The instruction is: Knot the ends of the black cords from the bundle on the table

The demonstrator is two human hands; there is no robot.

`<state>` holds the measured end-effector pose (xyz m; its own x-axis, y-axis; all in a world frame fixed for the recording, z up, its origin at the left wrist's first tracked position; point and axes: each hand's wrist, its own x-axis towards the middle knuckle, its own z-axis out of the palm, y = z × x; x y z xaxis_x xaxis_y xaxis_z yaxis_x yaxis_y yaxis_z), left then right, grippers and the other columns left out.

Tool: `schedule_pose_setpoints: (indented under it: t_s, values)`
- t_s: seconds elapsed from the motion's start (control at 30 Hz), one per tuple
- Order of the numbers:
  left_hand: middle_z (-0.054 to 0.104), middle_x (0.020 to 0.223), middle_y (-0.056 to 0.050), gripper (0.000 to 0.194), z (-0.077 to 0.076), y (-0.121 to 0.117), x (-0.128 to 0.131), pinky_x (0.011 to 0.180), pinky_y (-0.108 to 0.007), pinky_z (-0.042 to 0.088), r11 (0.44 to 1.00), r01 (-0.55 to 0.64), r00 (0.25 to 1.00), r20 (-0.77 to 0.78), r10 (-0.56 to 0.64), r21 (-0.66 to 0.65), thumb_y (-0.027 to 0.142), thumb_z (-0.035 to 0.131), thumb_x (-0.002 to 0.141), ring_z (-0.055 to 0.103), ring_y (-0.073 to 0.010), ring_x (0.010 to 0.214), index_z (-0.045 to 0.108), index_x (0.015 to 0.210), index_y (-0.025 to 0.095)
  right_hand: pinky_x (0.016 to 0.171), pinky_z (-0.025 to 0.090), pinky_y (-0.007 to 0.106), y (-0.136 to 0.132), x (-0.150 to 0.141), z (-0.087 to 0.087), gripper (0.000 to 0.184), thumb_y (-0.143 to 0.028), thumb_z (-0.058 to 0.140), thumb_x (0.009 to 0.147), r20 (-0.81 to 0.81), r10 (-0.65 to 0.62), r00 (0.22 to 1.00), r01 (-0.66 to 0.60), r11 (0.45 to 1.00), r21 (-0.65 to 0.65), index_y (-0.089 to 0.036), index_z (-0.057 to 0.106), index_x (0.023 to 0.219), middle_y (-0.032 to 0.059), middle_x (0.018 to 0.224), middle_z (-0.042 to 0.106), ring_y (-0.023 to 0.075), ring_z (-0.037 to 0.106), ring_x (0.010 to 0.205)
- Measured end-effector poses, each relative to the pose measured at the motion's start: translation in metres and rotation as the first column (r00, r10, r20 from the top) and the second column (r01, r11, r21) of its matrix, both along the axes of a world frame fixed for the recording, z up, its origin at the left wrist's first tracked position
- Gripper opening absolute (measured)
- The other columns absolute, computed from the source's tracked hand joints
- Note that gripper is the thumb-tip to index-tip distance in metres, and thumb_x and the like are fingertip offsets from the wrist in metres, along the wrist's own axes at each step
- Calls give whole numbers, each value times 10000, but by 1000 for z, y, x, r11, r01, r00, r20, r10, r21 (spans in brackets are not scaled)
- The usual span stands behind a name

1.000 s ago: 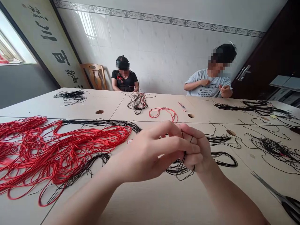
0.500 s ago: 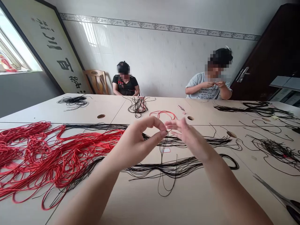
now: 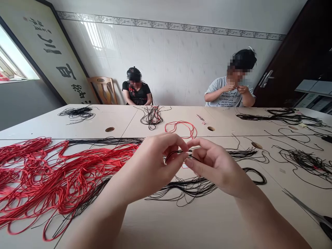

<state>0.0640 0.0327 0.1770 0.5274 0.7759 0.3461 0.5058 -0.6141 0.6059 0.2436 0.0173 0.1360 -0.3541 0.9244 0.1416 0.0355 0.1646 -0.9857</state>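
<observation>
My left hand (image 3: 153, 166) and my right hand (image 3: 215, 166) meet above the table's middle, fingertips pinched together. Between them runs a thin black cord (image 3: 178, 152), looped from one pinch to the other. Its ends hang down to a bundle of black cords (image 3: 197, 186) lying on the table just under my hands. A large heap of red cords (image 3: 57, 176) spreads to the left of my left forearm.
Scissors (image 3: 311, 214) lie at the right front edge. More black cord piles (image 3: 306, 162) and a red loop (image 3: 181, 126) lie further back. Two other people sit at the far side, one (image 3: 137, 90) in black, one (image 3: 233, 93) in grey, hands at work.
My hands have dropped a little and closed together. The cord that hung long and loose between them is now drawn up into a short loop.
</observation>
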Motion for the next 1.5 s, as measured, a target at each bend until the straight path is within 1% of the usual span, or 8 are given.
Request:
schedule_pose_setpoints:
  t_s: [0.17, 0.37, 0.5, 0.63, 0.73, 0.97, 1.2, 1.5]
  values:
    - [569, 717, -1, 177, 5, -4, -5, 486, -192, 372, 987, 91, 995, 57, -84, -130, 220, 485, 842, 482, -87, 589, 582, 986, 184, 446, 254, 190, -3, 5, 2, 129, -322, 586, 846, 103, -115, 988, 104, 989, 108, -209, 573, 905, -64, 598, 272, 56, 281, 523]
    - [522, 707, 11, 186, 7, 1, -13, 472, -171, 374, 967, 136, 988, 103, -116, -214, 256, 467, 870, 437, -80, 581, 557, 1025, 208, 426, 265, 184, -6, 8, 11, 113, -302, 556, 862, 112, -106, 988, 96, 991, 99, -194, 579, 839, -50, 600, 345, 57, 312, 516]
    - [494, 674, 25, 179, 6, 7, -11, 449, -167, 338, 946, 153, 986, 102, -129, -287, 299, 466, 877, 387, -69, 542, 561, 1003, 214, 446, 324, 177, -8, 10, 12, 47, -228, 546, 865, 117, -157, 981, 126, 965, 231, -203, 586, 859, -41, 619, 425, 59, 375, 525]
    - [478, 631, 31, 187, 6, 10, -5, 462, -165, 331, 908, 222, 974, 117, -193, -356, 335, 482, 871, 388, -63, 541, 585, 923, 187, 534, 391, 212, -10, 11, 6, 112, -128, 578, 824, 111, -330, 937, 216, 800, 559, -223, 608, 876, -16, 696, 546, 91, 481, 626]
    - [458, 607, 33, 196, 6, 9, -1, 453, -167, 318, 882, 265, 963, 153, -221, -391, 337, 494, 863, 373, -61, 531, 592, 870, 166, 549, 393, 239, -11, 11, 2, 155, -97, 588, 804, 92, -393, 915, 235, 705, 669, -232, 613, 876, -11, 706, 567, 106, 496, 638]
    - [412, 575, 45, 150, 3, 7, 3, 438, -177, 289, 880, 270, 957, 207, -202, -392, 277, 495, 855, 328, -58, 504, 573, 791, 165, 612, 412, 278, -11, 13, 3, 122, -148, 603, 810, 113, -391, 914, 227, 720, 655, -245, 609, 884, 10, 764, 595, 138, 530, 697]
    - [486, 615, 34, 146, -3, 8, 4, 499, -195, 344, 955, 181, 983, 70, -169, -233, 185, 469, 834, 393, -77, 558, 585, 747, 182, 594, 389, 243, -4, 18, 10, 230, -358, 488, 898, 204, -108, 973, 57, 969, 241, -186, 584, 778, 3, 695, 522, 112, 479, 669]
    - [487, 615, 31, 186, -13, 14, 5, 494, -213, 332, 986, 110, 992, -46, -117, -123, 252, 453, 855, 400, -92, 570, 579, 729, 198, 607, 380, 229, 7, 17, 8, 217, -351, 545, 861, 199, -67, 978, 33, 985, 170, -168, 602, 760, -2, 698, 532, 108, 463, 684]
